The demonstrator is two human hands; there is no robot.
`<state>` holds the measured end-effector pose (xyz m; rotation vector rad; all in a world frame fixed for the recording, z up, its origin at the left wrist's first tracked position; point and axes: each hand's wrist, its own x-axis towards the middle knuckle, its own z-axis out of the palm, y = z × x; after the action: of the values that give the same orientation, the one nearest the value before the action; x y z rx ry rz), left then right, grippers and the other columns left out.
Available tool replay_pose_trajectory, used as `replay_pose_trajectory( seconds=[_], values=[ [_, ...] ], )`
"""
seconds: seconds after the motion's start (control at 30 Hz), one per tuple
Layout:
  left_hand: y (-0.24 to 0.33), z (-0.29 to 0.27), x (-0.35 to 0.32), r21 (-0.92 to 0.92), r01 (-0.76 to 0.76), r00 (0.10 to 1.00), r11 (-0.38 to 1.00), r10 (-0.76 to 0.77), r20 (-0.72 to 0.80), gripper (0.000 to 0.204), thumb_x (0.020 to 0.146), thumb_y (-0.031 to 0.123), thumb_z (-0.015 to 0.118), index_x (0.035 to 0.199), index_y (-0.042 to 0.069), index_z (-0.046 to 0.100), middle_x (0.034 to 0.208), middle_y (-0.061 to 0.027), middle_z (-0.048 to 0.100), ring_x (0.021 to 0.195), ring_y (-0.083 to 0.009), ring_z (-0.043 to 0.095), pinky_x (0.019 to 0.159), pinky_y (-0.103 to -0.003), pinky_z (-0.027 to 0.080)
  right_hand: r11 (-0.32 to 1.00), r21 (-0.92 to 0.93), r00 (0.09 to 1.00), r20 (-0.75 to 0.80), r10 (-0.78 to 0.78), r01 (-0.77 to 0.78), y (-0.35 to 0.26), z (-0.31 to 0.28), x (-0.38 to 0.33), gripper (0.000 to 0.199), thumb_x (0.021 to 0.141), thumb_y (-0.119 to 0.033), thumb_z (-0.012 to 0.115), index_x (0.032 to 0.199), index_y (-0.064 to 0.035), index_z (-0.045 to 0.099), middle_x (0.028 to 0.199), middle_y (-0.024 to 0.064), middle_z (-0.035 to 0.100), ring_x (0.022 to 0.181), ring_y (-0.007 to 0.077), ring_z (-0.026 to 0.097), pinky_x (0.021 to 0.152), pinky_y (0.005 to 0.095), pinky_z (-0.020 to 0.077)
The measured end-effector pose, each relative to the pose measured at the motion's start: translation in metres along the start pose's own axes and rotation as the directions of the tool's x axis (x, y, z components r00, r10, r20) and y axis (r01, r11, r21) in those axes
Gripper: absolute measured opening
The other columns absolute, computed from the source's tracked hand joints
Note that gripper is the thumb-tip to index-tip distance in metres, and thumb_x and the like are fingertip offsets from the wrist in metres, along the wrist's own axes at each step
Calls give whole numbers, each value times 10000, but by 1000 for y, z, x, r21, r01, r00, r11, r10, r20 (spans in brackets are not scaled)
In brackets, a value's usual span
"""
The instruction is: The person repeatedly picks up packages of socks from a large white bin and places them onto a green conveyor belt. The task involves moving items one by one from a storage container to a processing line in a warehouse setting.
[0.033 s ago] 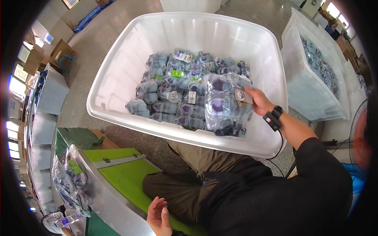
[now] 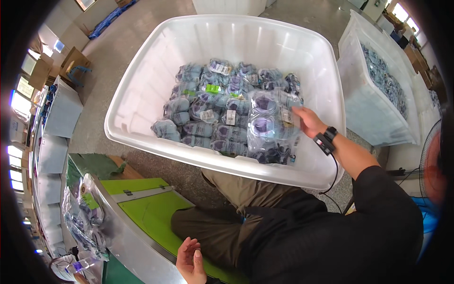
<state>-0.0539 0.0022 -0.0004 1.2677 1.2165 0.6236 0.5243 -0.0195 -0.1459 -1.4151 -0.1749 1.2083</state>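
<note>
My right hand (image 2: 309, 121) grips the right edge of a clear plastic bag of shoes (image 2: 265, 125), pale blue with dark purple openings and a label on the bag. This bag lies over other bagged shoes (image 2: 194, 106) set in rows inside a large white plastic tub (image 2: 142, 78). White tags show on several of them, and bright green labels on a few. My fingertips are partly hidden by the film. My left hand (image 2: 191, 262) is low in the view beside a green panel, fingers loosely curled and thumb apart, with nothing in it.
A second white tub (image 2: 378, 109) full of bagged shoes stands at the right, near a fan (image 2: 431, 161). At the left is a metal-edged table (image 2: 130, 236) with a plastic-bagged bundle (image 2: 87, 217). A cable (image 2: 336, 182) hangs from my right wrist.
The bag in my right hand has shifted slightly down and to the right, and that hand has moved a little with it. My left hand stays in place.
</note>
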Motion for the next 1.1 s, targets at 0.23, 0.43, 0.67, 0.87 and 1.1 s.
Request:
replay_pose_trajectory(
  seconds=[0.23, 0.43, 0.67, 0.87, 1.1],
  values=[
    [-17, -11, -12, 78, -5, 989, 997, 16, -144, 419, 1044, 62, 642, 1449, -20, 570, 1309, -107, 691, 1174, -182, 658, 1046, -322, 504, 860, -494, 910, -403, -99, -125, 57, -43, 75, 693, 990, -303, 670, 1532, 8, 370, 1154, 151, 659, 1007, 258, 696, 775, 431, 601],
    [-25, -18, -26, 113, 13, 977, 994, 11, -211, 383, 1038, 53, 650, 1407, -36, 595, 1285, -118, 701, 1144, -188, 672, 1020, -322, 528, 883, -460, 995, -4, 103, -93, 54, 31, 30, 514, 1014, -333, 667, 1413, -22, 575, 1213, 99, 666, 1046, 201, 675, 852, 370, 583],
    [-30, -35, -36, 55, -108, 930, 993, 121, -347, 252, 1002, -33, 633, 1251, -57, 667, 1108, -145, 728, 1033, -234, 730, 968, -359, 588, 681, -593, 840, 540, -60, 430, 37, 134, -51, 375, 1052, -225, 625, 1359, -13, 601, 1168, 62, 661, 1026, 152, 650, 910, 311, 537],
    [-34, -92, -56, 199, -100, 828, 975, 193, -527, 266, 1039, 20, 622, 1291, -62, 642, 1145, -113, 710, 1022, -168, 685, 869, -305, 578, 152, -595, 611, 733, -301, 789, 45, 182, -80, 441, 981, -122, 608, 1392, 27, 547, 1241, 183, 572, 1151, 340, 578, 1030, 411, 458],
    [-92, -223, -120, 629, 390, 470, 673, 442, -764, 415, 935, 161, 741, 1315, 18, 653, 1360, -185, 626, 1282, -354, 569, 1027, -453, 488, 157, -606, 624, 736, -263, 780, 55, 171, -69, 416, 994, -85, 541, 1391, 40, 530, 1265, 187, 544, 1181, 340, 540, 1088, 390, 400]
  ],
)
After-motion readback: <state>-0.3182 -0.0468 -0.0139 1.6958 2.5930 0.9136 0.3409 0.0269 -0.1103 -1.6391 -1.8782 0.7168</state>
